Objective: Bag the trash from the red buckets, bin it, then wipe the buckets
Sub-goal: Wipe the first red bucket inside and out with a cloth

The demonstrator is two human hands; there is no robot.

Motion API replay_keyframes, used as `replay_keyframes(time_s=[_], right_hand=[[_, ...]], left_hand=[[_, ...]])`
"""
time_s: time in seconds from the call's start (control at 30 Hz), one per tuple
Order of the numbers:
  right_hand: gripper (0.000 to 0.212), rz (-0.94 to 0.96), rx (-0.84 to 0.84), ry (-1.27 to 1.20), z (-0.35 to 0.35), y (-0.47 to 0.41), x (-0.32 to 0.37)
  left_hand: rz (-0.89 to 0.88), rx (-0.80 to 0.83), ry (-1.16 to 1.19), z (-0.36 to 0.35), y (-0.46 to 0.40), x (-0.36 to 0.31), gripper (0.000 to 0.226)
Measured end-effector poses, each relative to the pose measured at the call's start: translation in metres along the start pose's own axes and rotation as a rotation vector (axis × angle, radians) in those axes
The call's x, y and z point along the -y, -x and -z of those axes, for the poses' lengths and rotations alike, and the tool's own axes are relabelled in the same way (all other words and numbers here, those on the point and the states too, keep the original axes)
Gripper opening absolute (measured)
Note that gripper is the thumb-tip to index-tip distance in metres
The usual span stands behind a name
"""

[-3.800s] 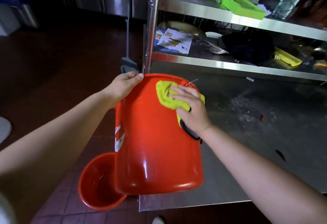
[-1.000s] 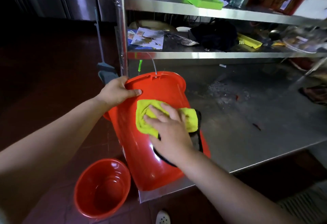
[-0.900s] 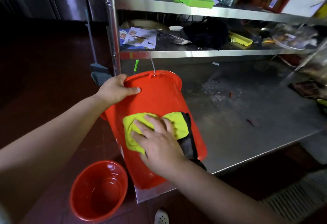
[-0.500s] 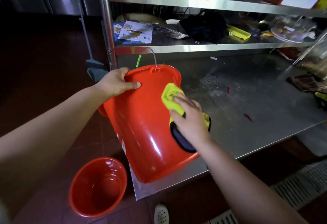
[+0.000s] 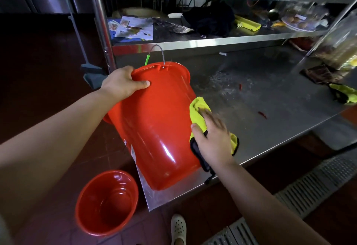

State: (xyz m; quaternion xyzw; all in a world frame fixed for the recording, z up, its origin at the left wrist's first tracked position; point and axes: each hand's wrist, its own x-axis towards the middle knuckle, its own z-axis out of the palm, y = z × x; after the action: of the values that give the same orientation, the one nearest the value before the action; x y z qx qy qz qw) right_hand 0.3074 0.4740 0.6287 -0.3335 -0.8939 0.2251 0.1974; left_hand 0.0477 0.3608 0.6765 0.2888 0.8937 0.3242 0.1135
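Note:
A large red bucket (image 5: 156,125) lies tilted on the corner of the steel table (image 5: 270,97), its mouth turned away from me and its wire handle sticking up. My left hand (image 5: 123,82) grips the bucket's rim at the upper left, thumb on the outer wall. With flat fingers my right hand (image 5: 214,138) presses a yellow and black cloth (image 5: 199,109) against the bucket's right side. A second, smaller red bucket (image 5: 106,202) stands upright and empty on the floor at the lower left.
Steel shelves (image 5: 193,41) above the table hold papers, a black cloth and yellow and green items. Another yellow cloth (image 5: 343,94) lies at the table's right edge. A broom (image 5: 90,70) leans by the shelf post. A floor drain grate (image 5: 309,190) runs at the right. My white shoe (image 5: 178,227) is below.
My right hand slid the cloth from the top of the bucket's wall round to its right side and lower. My left hand kept its grip on the rim.

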Motion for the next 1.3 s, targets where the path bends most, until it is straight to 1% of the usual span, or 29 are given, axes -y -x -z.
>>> replay_keyframes(time_s=[0.07,0.13,0.2,0.3,0.4,0.43,0.5,0.57,0.7,0.8,0.93,1.03,1.13,1.2,1.3], right_hand=[[0.056,0.074,-0.042,0.142,-0.004,0.017,0.011],[0.055,0.179,-0.098,0.264,-0.009,0.034,0.022],[0.054,0.299,-0.111,0.360,-0.018,0.048,0.031],[0.055,0.471,-0.020,0.478,-0.033,0.064,0.043],[0.048,0.673,0.049,0.555,-0.046,0.077,0.054],[0.047,0.719,0.059,0.577,-0.048,0.079,0.056],[0.047,0.751,0.057,0.593,-0.048,0.079,0.058],[0.049,0.717,0.033,0.587,-0.045,0.075,0.058],[0.059,0.523,-0.035,0.554,-0.034,0.059,0.041],[0.053,0.396,-0.109,0.507,-0.022,0.036,0.027],[0.048,0.180,-0.192,0.340,-0.014,-0.006,0.017],[0.041,0.006,-0.140,0.196,-0.009,-0.042,0.008],[0.027,-0.114,-0.052,0.078,-0.003,-0.074,0.006],[0.022,-0.146,-0.005,0.056,-0.006,-0.094,0.009],[0.029,-0.104,0.011,0.103,-0.018,-0.117,0.024]], left_hand=[[-0.015,0.001,0.000,-0.001,-0.002,-0.001,0.041],[-0.030,-0.006,0.001,-0.002,-0.003,-0.003,0.041],[-0.033,0.011,0.051,-0.001,-0.005,0.000,0.041],[-0.011,0.099,0.193,0.003,-0.007,0.008,0.044],[-0.002,0.205,0.313,0.015,-0.005,0.022,0.049],[-0.006,0.237,0.326,0.019,-0.003,0.027,0.050],[-0.018,0.278,0.357,0.025,0.002,0.040,0.046],[-0.031,0.292,0.405,0.028,0.008,0.053,0.042],[-0.056,0.322,0.514,0.022,0.022,0.071,0.044],[-0.077,0.303,0.642,0.011,0.031,0.080,0.038],[-0.082,0.238,0.697,0.002,0.033,0.086,0.026],[-0.068,0.194,0.720,0.001,0.031,0.089,0.025],[-0.072,0.165,0.739,0.002,0.028,0.088,0.025],[-0.063,0.136,0.751,0.004,0.024,0.086,0.027],[-0.015,0.084,0.763,0.011,0.016,0.088,0.034]])
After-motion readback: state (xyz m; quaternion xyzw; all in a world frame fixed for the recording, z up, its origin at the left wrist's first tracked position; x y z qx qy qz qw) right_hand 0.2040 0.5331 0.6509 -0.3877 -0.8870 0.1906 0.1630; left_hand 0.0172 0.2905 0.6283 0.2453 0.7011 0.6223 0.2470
